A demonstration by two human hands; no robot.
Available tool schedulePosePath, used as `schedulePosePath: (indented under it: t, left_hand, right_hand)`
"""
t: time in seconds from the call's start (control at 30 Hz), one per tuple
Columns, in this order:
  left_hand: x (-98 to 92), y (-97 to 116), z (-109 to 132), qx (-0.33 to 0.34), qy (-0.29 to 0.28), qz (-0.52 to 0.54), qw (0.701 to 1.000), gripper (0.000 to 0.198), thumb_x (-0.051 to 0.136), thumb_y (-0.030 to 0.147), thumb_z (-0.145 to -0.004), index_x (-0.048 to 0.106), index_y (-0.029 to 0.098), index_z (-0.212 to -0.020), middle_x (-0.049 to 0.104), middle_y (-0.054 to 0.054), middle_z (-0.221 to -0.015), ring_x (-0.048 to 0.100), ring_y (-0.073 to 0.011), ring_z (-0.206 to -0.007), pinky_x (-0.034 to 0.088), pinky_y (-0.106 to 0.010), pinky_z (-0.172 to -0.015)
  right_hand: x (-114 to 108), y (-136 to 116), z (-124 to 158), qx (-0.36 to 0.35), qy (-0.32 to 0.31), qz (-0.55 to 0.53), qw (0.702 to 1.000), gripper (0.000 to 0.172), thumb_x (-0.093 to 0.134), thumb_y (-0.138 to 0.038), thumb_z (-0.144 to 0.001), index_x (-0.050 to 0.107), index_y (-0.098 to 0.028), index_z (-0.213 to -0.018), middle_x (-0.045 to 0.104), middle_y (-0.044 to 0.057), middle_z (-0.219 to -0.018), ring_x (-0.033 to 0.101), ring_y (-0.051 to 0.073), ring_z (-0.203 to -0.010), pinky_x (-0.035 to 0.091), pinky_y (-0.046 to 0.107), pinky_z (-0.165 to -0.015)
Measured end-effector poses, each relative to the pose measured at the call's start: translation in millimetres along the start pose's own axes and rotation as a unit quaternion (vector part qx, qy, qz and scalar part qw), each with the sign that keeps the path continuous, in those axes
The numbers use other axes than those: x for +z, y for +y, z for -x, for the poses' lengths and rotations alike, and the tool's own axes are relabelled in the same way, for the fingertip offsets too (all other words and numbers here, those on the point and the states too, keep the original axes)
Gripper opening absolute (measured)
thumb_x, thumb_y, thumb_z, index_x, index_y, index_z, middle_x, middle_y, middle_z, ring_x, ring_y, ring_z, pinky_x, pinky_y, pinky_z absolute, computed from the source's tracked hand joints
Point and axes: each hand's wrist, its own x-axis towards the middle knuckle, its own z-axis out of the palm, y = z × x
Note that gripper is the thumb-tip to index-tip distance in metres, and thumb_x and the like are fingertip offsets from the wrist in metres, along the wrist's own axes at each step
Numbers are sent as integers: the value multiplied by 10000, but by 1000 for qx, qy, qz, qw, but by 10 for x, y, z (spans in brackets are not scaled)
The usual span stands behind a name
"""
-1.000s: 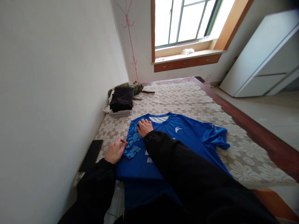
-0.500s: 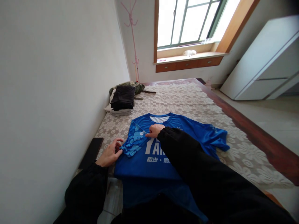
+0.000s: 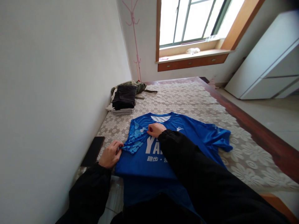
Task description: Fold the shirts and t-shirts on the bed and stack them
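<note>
A blue T-shirt [image 3: 140,166] with white lettering lies front up on a patterned tablecloth [image 3: 187,99], its collar away from me and its lower part hanging over the near edge. The left-side sleeve [image 3: 135,140], with a light-blue cloud print, is folded inward over the chest. My left hand [image 3: 111,154] pinches the outer lower corner of that sleeve. My right hand [image 3: 156,129] reaches across the chest and pinches the sleeve's inner edge below the collar. The opposite sleeve [image 3: 220,137] lies spread out to the right. My right forearm hides part of the lettering.
A stack of folded dark and grey clothes [image 3: 123,98] sits at the far left by the wall, with an olive-green cloth item [image 3: 140,87] behind. A dark flat panel [image 3: 93,151] lies left of my left hand. A pink coat stand [image 3: 135,37] and a white cabinet [image 3: 263,62] stand beyond.
My left hand's fingers have closed on the sleeve corner, where they were apart before. The sleeve is now pulled tauter and slightly creased. My right hand keeps its pinch.
</note>
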Motion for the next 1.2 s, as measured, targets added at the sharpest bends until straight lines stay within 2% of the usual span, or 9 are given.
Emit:
schedulePosePath:
  t: [0.13, 0.23, 0.4, 0.53, 0.67, 0.77, 0.87, 0.97, 1.2]
  left_hand:
    - [22, -18, -3, 47, 42, -52, 997, 156, 519, 243, -917, 652, 255, -999, 673, -82, -1111, 646, -254, -1048, 504, -378, -939]
    - [18, -43, -34, 73, 39, -78, 994, 165, 495, 218, -923, 653, 247, -963, 692, -86, -1054, 643, -261, -1037, 494, -390, -947]
    - [-61, -65, -76, 36, 8, -87, 996, 184, 528, 158, -836, 667, 247, -918, 717, -71, -1003, 653, -265, -978, 504, -400, -926]
    - [-125, 87, -96, 40, 14, -58, 997, 294, 501, 83, -777, 703, 251, -910, 723, -66, -1044, 659, -265, -1025, 511, -417, -975]
    - [-7, 409, -245, 99, 0, 18, 995, 401, 446, 146, -914, 689, 246, -1217, 693, -74, -1288, 624, -245, -1227, 473, -424, -1112]
    - [229, 541, -464, 146, -28, 11, 989, 506, 411, 280, -1002, 500, 229, -1497, 516, -80, -1560, 454, -247, -1455, 359, -452, -1229]
    - [488, 470, -655, 124, -31, -43, 991, 594, 379, 367, -1028, 356, 177, -1591, 370, -118, -1661, 278, -281, -1559, 259, -512, -1269]
    - [641, 306, -747, 76, -27, -92, 992, 649, 375, 442, -1032, 310, 157, -1611, 320, -149, -1679, 198, -317, -1582, 212, -555, -1268]
    - [520, 138, -889, 60, -111, -91, 988, 755, 394, 631, -989, 318, 217, -1615, 264, -109, -1705, 134, -360, -1589, 159, -575, -1262]
  right_hand:
    - [15, -13, 27, -12, 16, -7, 1000, 309, 606, -519, -931, 683, -238, -828, 741, 25, -850, 656, 180, -784, 319, 280, -591]
    - [31, -20, 36, -32, 16, -10, 999, 298, 606, -506, -937, 672, -237, -825, 735, 20, -839, 653, 177, -785, 315, 277, -603]
    - [60, -16, 36, -58, 21, -7, 998, 212, 645, -427, -916, 658, -234, -829, 733, 17, -859, 653, 180, -839, 326, 270, -638]
    - [90, -7, 30, -69, 29, -6, 997, 217, 638, -422, -923, 652, -233, -816, 728, 20, -839, 652, 185, -852, 340, 272, -668]
    - [121, -16, 26, -76, 38, -6, 996, 197, 629, -413, -925, 665, -234, -851, 729, 22, -838, 653, 192, -862, 354, 275, -703]
    - [134, -40, 38, -77, 46, -2, 996, 196, 616, -417, -928, 676, -232, -901, 734, 30, -858, 653, 205, -889, 364, 287, -739]
    - [136, -64, 59, -74, 56, 4, 996, 217, 609, -432, -926, 676, -226, -941, 736, 43, -900, 649, 217, -919, 371, 303, -780]
    - [138, -73, 72, -73, 61, 9, 995, 228, 642, -450, -899, 665, -224, -916, 732, 46, -928, 637, 221, -935, 370, 314, -806]
    - [156, -51, 59, -81, 65, 13, 995, 230, 641, -452, -915, 639, -221, -906, 718, 54, -957, 615, 229, -956, 353, 330, -809]
